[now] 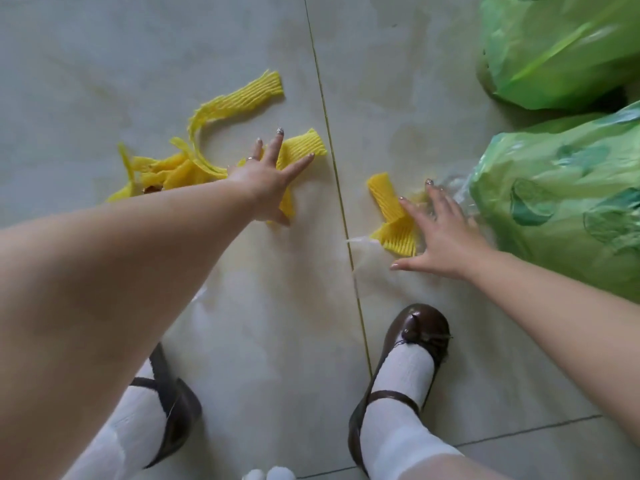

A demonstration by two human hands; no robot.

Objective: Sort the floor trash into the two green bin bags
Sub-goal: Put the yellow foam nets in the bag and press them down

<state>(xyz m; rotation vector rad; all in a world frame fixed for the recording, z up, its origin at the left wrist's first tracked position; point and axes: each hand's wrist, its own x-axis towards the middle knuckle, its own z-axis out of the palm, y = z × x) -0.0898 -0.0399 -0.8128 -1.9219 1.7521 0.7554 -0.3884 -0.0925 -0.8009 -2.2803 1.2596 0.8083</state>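
Ribbed yellow foam netting [242, 95] on glossy floor tile [104, 64]; thin shiny plastic bags [554, 50].

1. Left hand [268, 181]: arm extended forward and down, palm facing down, fingers spread wide; a ring shows on one finger.
2. Right hand [441, 233]: arm reaches in from the right, palm down, fingers splayed, thumb stretched out to the left.
3. Neither hand grips anything; both are flat and unclenched.

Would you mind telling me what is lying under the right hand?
Under the spread right hand lie a yellow foam net piece and clear plastic film, which reaches toward the nearer green bag. Whatever is directly beneath the palm is hidden.
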